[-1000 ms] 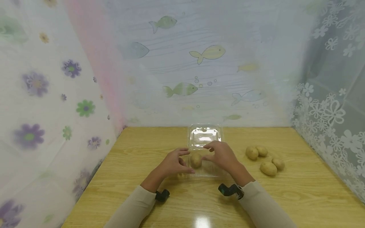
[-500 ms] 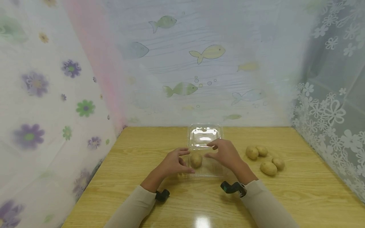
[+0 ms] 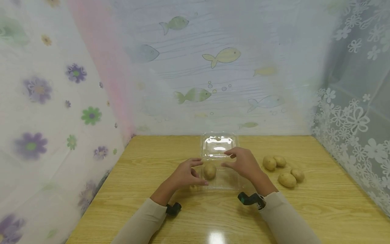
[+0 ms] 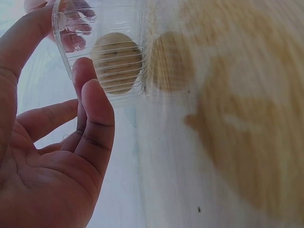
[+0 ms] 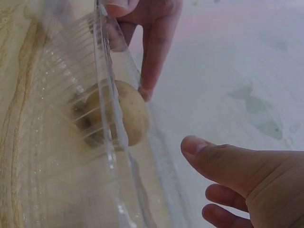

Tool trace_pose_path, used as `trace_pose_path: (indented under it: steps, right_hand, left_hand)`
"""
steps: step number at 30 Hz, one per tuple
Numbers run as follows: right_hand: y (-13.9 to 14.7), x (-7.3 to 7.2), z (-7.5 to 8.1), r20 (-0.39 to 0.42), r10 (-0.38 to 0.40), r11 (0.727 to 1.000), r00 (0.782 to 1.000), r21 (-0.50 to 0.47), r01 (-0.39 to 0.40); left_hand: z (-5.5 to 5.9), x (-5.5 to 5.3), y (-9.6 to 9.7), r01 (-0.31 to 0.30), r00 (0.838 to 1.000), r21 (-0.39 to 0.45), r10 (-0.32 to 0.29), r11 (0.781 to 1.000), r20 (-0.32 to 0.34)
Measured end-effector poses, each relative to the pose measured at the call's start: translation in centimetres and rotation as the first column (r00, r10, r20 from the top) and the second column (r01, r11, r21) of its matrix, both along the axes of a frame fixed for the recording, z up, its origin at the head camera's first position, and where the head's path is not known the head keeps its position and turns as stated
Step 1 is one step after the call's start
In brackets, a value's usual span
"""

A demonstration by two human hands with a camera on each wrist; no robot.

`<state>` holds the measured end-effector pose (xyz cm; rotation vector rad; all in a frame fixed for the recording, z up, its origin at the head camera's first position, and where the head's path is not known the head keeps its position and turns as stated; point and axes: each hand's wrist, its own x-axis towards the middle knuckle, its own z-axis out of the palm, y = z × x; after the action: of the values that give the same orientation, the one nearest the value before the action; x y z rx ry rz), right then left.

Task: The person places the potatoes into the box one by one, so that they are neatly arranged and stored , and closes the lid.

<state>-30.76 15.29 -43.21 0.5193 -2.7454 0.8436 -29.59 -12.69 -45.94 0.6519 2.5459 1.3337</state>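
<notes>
Boxed potato (image 3: 209,171): in the left part of the clear container (image 3: 225,179), between the two grips but nearer the left one. Seen from the head view its long way runs roughly front to back, though honestly it's pretty round.
Left grip (image 3: 186,175): bent into a loose C around the container's left end, thumb toward the near side, fingers toward the far side. Looks to me like a light hold on the plastic, not the spud. Can't tell how firm.
Right grip (image 3: 243,165): thumb and fingers well parted, nothing in it. It hangs over the container's right side, with the boxed potato off to its left and clear of the thumb tip.
Lid (image 3: 208,148): tipped back beyond the base, so the boxed potato is uncovered from above.
Loose potatoes (image 3: 287,180): four, in two pairs on the surface (image 3: 152,149), right of the container. Right grip is way nearer to them than the left.
Closest loose one (image 3: 269,163): left member of the far pair, near the outer side of the right grip, kinda roundish. The near pair's left one is longer, lying more side to side.
What it hinges on, imo: that sideways gap. The right grip sits between boxed and loose spuds, fingers pointing away from the loose ones.
</notes>
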Motion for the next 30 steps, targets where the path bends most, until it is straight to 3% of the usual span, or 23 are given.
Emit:
trace_pose_path:
  steps: [22, 30]
  right_hand:
    - [2.7, -0.9, 0.4, 0.017, -0.036, 0.998, 0.999, -0.044, 0.037]
    - [4.0, -1.0, 0.3, -0.013, -0.061, 0.997, 0.998, -0.045, 0.060]
  left_hand:
    - [-0.1, 0.0, -0.1, 0.005, 1.000, 0.004, -0.005, 1.000, -0.008]
    - [-0.1, -0.1, -0.1, 0.008, 1.000, 0.002, -0.008, 1.000, -0.016]
